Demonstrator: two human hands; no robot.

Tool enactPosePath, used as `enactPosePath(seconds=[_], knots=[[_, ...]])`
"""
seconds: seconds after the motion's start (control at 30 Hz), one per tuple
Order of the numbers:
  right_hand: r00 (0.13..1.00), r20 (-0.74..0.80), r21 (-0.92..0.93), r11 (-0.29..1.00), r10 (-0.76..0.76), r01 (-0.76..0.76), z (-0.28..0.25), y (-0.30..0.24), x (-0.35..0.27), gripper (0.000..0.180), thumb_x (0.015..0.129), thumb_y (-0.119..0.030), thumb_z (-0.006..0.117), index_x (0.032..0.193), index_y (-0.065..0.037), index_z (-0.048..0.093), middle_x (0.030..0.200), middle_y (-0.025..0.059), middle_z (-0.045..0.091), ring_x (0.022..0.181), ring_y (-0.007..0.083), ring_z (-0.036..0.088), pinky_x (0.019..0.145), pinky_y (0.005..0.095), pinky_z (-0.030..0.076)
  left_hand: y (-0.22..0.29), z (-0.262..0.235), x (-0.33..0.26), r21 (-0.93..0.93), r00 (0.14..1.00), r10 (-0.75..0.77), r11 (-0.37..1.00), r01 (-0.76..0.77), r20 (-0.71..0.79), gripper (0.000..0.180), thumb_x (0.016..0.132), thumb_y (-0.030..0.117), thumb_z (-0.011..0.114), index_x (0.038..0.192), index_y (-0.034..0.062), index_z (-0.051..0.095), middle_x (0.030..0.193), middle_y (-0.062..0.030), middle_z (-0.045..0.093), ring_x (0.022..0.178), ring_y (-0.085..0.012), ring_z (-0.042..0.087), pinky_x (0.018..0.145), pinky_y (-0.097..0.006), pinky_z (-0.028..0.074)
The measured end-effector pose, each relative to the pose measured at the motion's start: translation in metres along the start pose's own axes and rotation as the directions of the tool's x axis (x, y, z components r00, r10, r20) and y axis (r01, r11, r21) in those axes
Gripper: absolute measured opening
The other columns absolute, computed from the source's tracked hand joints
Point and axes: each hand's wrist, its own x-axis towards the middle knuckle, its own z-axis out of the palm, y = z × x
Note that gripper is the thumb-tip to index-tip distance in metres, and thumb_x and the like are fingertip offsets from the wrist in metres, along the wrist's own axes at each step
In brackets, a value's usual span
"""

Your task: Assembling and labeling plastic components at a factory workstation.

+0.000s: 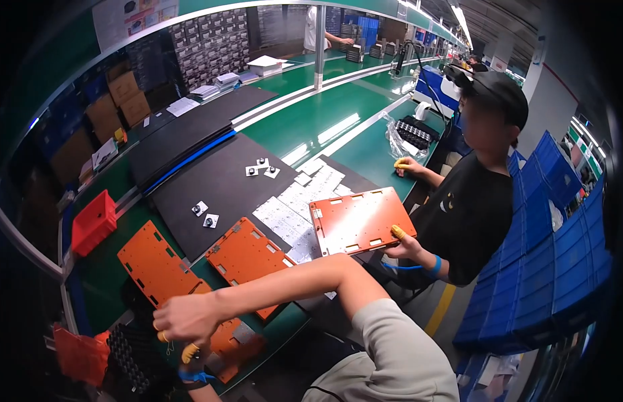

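My right hand (184, 318) reaches across to the left, its fingers curled, with yellow finger cots on the tips. It hovers over the corner of an orange plate (234, 342) at the bench's near edge. My left hand (191, 358) lies just beneath it, mostly hidden, showing one yellow finger cot and a blue wrist strap. I cannot tell whether either hand holds anything. A black grid tray (134, 348) sits directly left of both hands. Two more orange plates (157, 264) (248, 254) lie flat just beyond.
A co-worker in a black shirt sits at the right, one hand on a tilted orange plate (358, 221). White panels (291, 214) and small square parts (205, 213) lie on a black mat (217, 181). Red bins (94, 224) stand at the left, blue crates (559, 268) at the right.
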Motion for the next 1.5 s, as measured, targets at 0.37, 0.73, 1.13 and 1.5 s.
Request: enactPosePath(seconds=[0.37, 0.73, 1.13, 1.5], knots=[[0.982, 0.184, -0.106, 0.992, -0.053, 0.073, -0.001, -0.058, -0.019, 0.031, 0.084, -0.032, 0.061, 0.068, -0.005, 0.064, 0.059, 0.011, 0.062, 0.059, 0.0341, 0.064, 0.051, 0.0451, 0.048, -0.028, 0.019, -0.045, 0.209, 0.968, 0.119, 0.964, -0.166, 0.22, 0.056, 0.078, 0.012, 0.077, 0.13, 0.0069, 0.055, 0.119, -0.0066, 0.063, 0.106, -0.0154, 0.061, 0.088, -0.03, 0.051], [0.966, 0.255, 0.061, 0.996, 0.052, -0.07, -0.012, -0.044, -0.021, 0.024, 0.083, -0.028, 0.062, 0.074, -0.006, 0.067, 0.063, 0.0137, 0.063, 0.063, 0.0356, 0.065, 0.054, 0.0448, 0.049, -0.004, 0.027, -0.051, -0.591, 0.849, -0.47, 0.622, 0.513, 0.242, 0.033, 0.09, 0.024, 0.068, 0.12, 0.0122, 0.063, 0.102, -0.0027, 0.066, 0.078, -0.0151, 0.063, 0.067, -0.03, 0.052], [0.0, -0.536, 0.232, 0.147, 0.844, -0.961, -0.034, 0.235, -0.123, 0.032, 0.091, -0.031, 0.066, 0.086, 0.001, 0.071, 0.078, 0.0227, 0.068, 0.074, 0.041, 0.067, 0.067, 0.0475, 0.052, 0.058, 0.018, -0.019, -0.293, 0.788, -0.462, 0.883, 0.367, -0.406, 0.02, 0.102, 0.014, 0.058, 0.088, 0.0025, 0.049, 0.073, 0.0021, 0.045, 0.063, -0.0042, 0.038, 0.054, -0.023, 0.032], [-0.117, -0.63, -0.213, -0.315, 0.768, -0.925, -0.021, 0.292, -0.199, 0.024, 0.082, -0.024, 0.071, 0.097, -0.005, 0.07, 0.1, 0.0153, 0.068, 0.097, 0.0304, 0.067, 0.082, 0.0414, 0.053, 0.086, 0.031, -0.009, 0.031, 0.661, -0.408, 0.837, 0.546, -0.63, 0.035, 0.089, 0.026, 0.077, 0.09, 0.0017, 0.051, 0.07, -0.0071, 0.047, 0.062, -0.0192, 0.044, 0.057, -0.033, 0.041]])
